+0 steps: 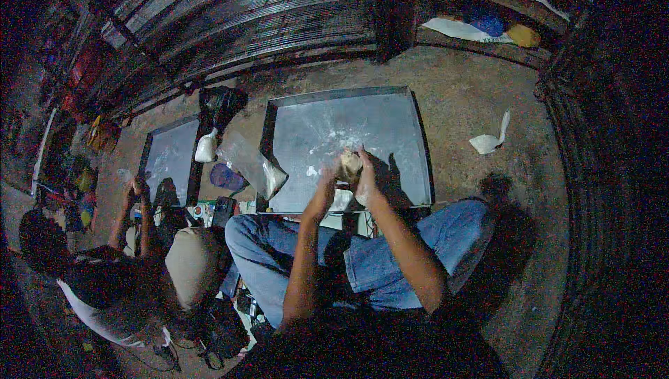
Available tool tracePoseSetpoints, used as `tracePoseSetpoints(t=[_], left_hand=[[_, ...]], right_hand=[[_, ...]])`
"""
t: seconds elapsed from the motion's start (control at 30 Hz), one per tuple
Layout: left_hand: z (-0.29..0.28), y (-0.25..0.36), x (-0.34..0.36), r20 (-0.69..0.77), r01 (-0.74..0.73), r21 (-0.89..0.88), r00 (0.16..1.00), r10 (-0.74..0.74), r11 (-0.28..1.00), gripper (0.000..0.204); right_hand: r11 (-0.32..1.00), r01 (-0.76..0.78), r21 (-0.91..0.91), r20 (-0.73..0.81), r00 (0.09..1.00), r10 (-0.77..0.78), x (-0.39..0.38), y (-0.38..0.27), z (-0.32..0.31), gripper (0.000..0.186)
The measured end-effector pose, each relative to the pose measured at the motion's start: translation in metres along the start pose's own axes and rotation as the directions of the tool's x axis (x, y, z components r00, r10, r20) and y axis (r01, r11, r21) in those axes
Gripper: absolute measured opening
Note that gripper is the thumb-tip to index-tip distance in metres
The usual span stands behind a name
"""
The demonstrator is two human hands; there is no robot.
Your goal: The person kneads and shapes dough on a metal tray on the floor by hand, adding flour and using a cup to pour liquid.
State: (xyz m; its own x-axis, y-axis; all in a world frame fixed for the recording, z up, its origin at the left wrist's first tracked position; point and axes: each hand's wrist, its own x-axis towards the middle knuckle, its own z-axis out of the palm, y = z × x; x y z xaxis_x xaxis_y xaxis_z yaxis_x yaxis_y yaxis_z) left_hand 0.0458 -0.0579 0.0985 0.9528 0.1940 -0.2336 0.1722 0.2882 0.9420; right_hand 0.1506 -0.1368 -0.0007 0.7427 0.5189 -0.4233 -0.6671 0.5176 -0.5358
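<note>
A pale lump of what looks like dough [350, 165] is held between my two palms, over a shallow grey metal tray [300, 124]. My left hand [329, 184] presses on its left side, and my right hand [366, 181] cups it from the right with the fingers pointing away from me. White powder like flour [348, 139] is scattered on the tray just beyond my fingertips. A small white clump [312, 170] lies left of my left hand. Below the dough, near the tray's front edge, is a white patch [341, 201] that I cannot make out.
Left of my tray lie a clear plastic bag [259, 171], a purple-blue container [227, 177] and a white knotted bag [206, 147]. Beyond, a co-worker's hands [137, 187] are over a second tray [171, 149]. A small white bag [486, 143] sits on the floor at right.
</note>
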Motion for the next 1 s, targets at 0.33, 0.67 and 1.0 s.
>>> tracePoseSetpoints(t=[0.33,0.67,1.0], left_hand=[[-0.019,0.027,-0.006,-0.099,-0.253,0.649,0.907,0.41,0.718,0.024],[-0.104,-0.001,-0.018,-0.219,-0.085,0.681,0.924,0.312,0.728,0.029],[-0.114,-0.036,-0.006,-0.228,-0.131,0.528,0.93,0.289,0.839,0.028]], right_hand=[[0.991,-0.06,0.118,0.237,0.971,0.031,-0.015,-0.036,-0.003,0.029],[0.805,-0.084,-0.588,-0.194,0.98,-0.04,-0.007,-0.051,-0.015,0.028],[-0.547,0.266,-0.794,0.486,0.818,-0.307,-0.017,-0.014,-0.011,0.049]])
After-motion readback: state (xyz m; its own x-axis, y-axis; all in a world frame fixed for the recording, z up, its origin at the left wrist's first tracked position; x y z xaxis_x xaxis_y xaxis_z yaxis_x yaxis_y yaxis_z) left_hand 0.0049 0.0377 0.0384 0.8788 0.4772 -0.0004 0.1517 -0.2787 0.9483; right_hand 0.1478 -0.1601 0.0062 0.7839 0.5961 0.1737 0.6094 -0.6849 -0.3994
